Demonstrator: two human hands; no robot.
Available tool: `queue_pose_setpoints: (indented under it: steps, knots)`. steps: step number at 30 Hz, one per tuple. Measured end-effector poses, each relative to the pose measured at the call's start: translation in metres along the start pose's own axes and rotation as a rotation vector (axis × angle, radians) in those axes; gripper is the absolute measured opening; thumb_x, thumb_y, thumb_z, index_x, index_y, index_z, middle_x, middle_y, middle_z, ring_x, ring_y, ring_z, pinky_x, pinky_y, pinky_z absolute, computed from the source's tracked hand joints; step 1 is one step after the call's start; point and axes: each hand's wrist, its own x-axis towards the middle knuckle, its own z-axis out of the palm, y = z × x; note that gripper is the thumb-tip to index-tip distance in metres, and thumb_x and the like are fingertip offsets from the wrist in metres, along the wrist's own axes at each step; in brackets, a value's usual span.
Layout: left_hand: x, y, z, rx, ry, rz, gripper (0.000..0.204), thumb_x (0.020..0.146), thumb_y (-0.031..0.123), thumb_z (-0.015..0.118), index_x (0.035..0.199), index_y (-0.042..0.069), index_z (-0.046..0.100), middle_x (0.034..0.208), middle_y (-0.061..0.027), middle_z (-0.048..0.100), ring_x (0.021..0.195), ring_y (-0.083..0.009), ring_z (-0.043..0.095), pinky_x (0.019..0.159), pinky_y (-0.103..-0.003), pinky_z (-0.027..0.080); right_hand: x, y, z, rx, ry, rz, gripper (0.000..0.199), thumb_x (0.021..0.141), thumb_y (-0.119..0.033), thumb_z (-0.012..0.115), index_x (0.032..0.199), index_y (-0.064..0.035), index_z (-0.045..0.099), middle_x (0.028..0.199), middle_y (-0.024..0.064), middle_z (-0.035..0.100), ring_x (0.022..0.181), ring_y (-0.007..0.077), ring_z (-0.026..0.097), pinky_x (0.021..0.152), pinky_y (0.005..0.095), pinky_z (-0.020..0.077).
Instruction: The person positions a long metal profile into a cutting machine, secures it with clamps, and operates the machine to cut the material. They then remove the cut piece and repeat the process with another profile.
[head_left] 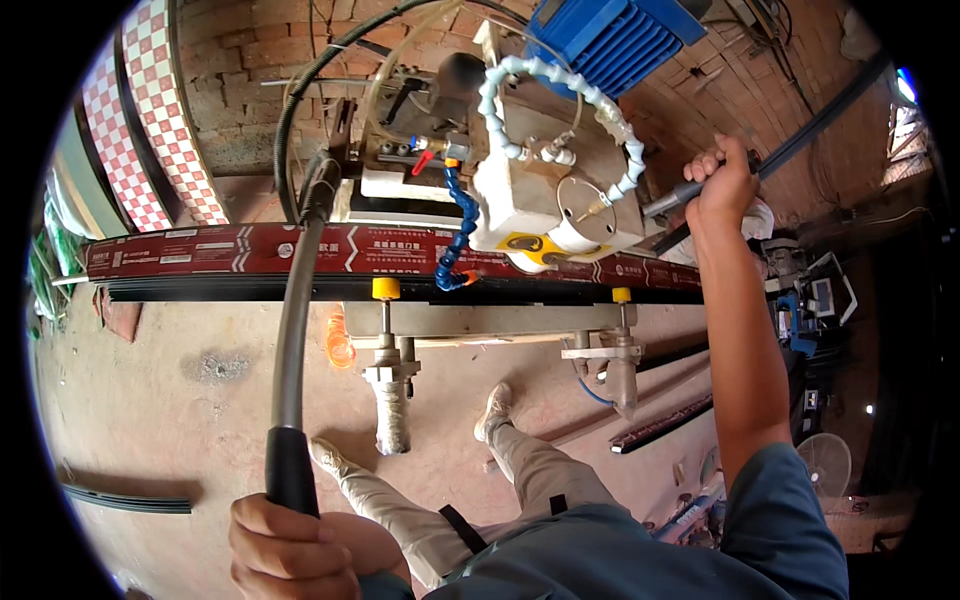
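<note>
My left hand (290, 550) is wrapped round the black grip (290, 465) of a long metal lever (297, 330), which runs up to the machine's left side. On the right, my outstretched arm ends in my right hand (724, 185), closed round a metal handle (672, 200) beside the white machine head (520, 205). Below the head lies a long profile (200, 252) in dark red printed film. Two clamps with yellow pads, a left one (386, 289) and a right one (622, 295), stand at its near side. A blue segmented hose (462, 205) hangs down in front of the profile.
A blue finned motor (615, 45) sits atop the machine, near a looped white segmented hose (634, 140). Checkered panels (165, 110) lean at upper left. Dark strips (130, 500) lie on the floor at left. A fan (825, 463) stands at lower right.
</note>
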Motion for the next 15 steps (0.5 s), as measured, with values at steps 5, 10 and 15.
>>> queue_pose_setpoints:
  steps: [5, 10, 15]
  knots:
    - [-0.009, 0.001, 0.016, 0.118, 0.266, 0.029, 0.037, 0.082, 0.037, 0.067, 0.056, 0.022, 0.044, 0.050, 0.0116, 0.046, 0.046, -0.0032, 0.045, 0.052, -0.022, 0.033, 0.004, 0.001, -0.002, -0.011, -0.029, 0.022, 0.023, 0.084, -0.013, 0.060, 0.069, -0.0116, 0.043, 0.056, 0.0002, 0.040, 0.047, 0.0140, 0.038, 0.049, 0.0312, 0.0348]
    - [0.005, -0.006, 0.014, 0.118, 0.231, 0.030, 0.037, 0.080, 0.037, 0.071, 0.056, 0.025, 0.045, 0.050, 0.0135, 0.046, 0.046, -0.0010, 0.046, 0.052, -0.019, 0.033, 0.004, -0.001, -0.005, -0.024, -0.039, -0.008, 0.022, 0.084, -0.012, 0.059, 0.069, -0.0114, 0.043, 0.056, -0.0003, 0.040, 0.047, 0.0133, 0.039, 0.049, 0.0306, 0.0350]
    - [0.004, -0.002, 0.024, 0.036, 0.330, 0.031, 0.030, 0.081, 0.020, 0.070, 0.062, 0.015, 0.047, 0.051, 0.0047, 0.046, 0.043, -0.0102, 0.045, 0.047, -0.027, 0.035, 0.002, 0.002, 0.001, 0.014, -0.003, 0.010, 0.026, 0.083, -0.012, 0.062, 0.068, -0.0108, 0.041, 0.054, 0.0009, 0.039, 0.046, 0.0143, 0.038, 0.050, 0.0311, 0.0345]
